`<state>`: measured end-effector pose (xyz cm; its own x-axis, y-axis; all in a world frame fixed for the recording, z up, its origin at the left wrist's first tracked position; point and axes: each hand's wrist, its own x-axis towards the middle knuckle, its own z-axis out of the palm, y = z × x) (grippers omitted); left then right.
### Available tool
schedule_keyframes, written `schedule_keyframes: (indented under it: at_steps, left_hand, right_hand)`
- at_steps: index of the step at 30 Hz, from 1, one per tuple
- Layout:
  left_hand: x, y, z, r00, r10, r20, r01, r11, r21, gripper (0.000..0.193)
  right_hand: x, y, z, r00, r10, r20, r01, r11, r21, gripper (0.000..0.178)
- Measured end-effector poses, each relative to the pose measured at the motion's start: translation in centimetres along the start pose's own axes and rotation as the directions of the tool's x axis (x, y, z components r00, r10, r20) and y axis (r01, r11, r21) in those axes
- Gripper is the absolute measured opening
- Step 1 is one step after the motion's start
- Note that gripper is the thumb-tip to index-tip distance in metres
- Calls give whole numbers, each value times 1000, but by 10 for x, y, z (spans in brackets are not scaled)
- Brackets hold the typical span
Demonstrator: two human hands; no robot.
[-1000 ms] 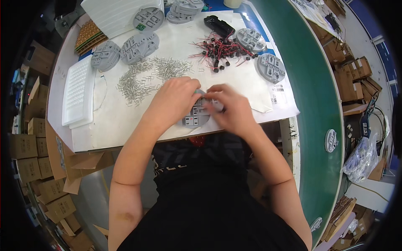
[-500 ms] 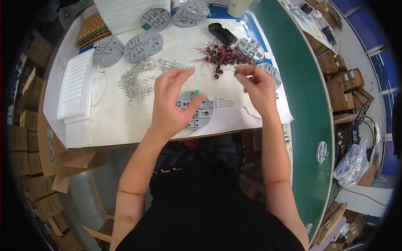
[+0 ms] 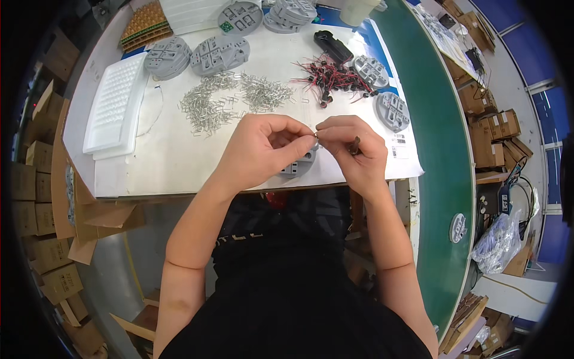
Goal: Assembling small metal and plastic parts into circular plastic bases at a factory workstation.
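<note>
My left hand [image 3: 260,152] and my right hand [image 3: 359,155] meet at their fingertips above the near edge of the table. Both are closed in a pinch on something tiny, too small to name. A slim dark metal tool [image 3: 354,145] is tucked in the curled fingers of my right hand; most of it is hidden. Under the hands lies a grey round plastic housing [image 3: 297,168] with slots, largely covered by them. Beyond my left hand, many small U-shaped metal wire clips [image 3: 206,107] are spread in a loose heap.
Black buzzer-like parts with red wires [image 3: 326,78] lie in a tangle beside a black plastic case [image 3: 333,46]. More grey housings [image 3: 220,55] stand at the back and right [image 3: 391,112]. A white foam tray [image 3: 113,110] sits at left; a green surface [image 3: 439,155] runs along the right.
My hands have come together from apart. The left fingers, spread before, are now pinched; the right hand has moved left and nearer with the tool. The whole view has shifted slightly.
</note>
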<state>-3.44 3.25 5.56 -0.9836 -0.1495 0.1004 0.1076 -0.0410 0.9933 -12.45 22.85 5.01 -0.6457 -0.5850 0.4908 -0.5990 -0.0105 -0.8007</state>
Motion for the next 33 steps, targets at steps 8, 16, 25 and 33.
schedule_keyframes:
  at_steps: [8, 16, 25, 33]
  left_hand:
    - [1, -11, -6, 997, -60, 57, 69, 982, -177, 12]
    - [2, -13, -21, 932, -343, 114, 307, 918, 250, 16]
    - [-7, -61, 0, 975, 223, -12, -147, 682, 717, 14]
    - [-11, -71, 4, 949, 303, -90, -150, 681, 717, 16]
  right_hand:
    - [-15, 6, 15, 979, 202, -30, -193, 965, 180, 24]
    - [-12, 5, 4, 985, 25, 169, 24, 960, -278, 25]
    - [-11, -3, 10, 929, 179, 322, 75, 763, -641, 14]
    - [-18, 16, 14, 992, 117, 53, -98, 956, -276, 13]
